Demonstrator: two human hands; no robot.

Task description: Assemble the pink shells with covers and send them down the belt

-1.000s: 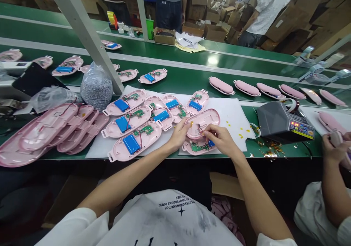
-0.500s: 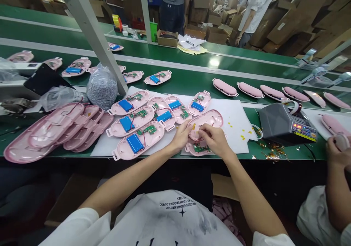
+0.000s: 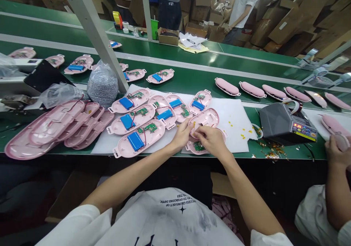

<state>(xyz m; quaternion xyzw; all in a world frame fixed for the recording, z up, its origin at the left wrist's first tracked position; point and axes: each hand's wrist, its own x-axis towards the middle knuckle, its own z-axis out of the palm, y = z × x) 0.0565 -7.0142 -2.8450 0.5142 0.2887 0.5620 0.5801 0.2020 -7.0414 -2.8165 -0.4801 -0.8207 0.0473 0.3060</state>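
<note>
My left hand (image 3: pixel 182 135) is closed on the left end of a pink oval plastic shell (image 3: pixel 210 117), which is tilted with its inner side up. Over the shell's lower edge, my right hand (image 3: pixel 210 138) has its fingers pinched together; whatever is between them is too small or hidden to name. A bit of yellow tape shows inside the shell by my left fingers. Beneath both hands lies another pink shell with a green circuit board (image 3: pixel 197 146), partly covered. To the left, several pink shells hold blue battery packs (image 3: pixel 135 141) and circuit boards.
Stacked empty pink shells (image 3: pixel 56 123) lie at left beside a bag of small grey parts (image 3: pixel 102 86). A grey tape dispenser (image 3: pixel 286 121) stands at right, with yellow tape scraps near it. Shells line the green belt (image 3: pixel 192 74) behind. A co-worker's hand (image 3: pixel 338 151) holds a shell at far right.
My right hand and the held shell have shifted slightly left, with the hand lower over the shell. Pieces on the belt have moved a little right. A person in the background has moved left.
</note>
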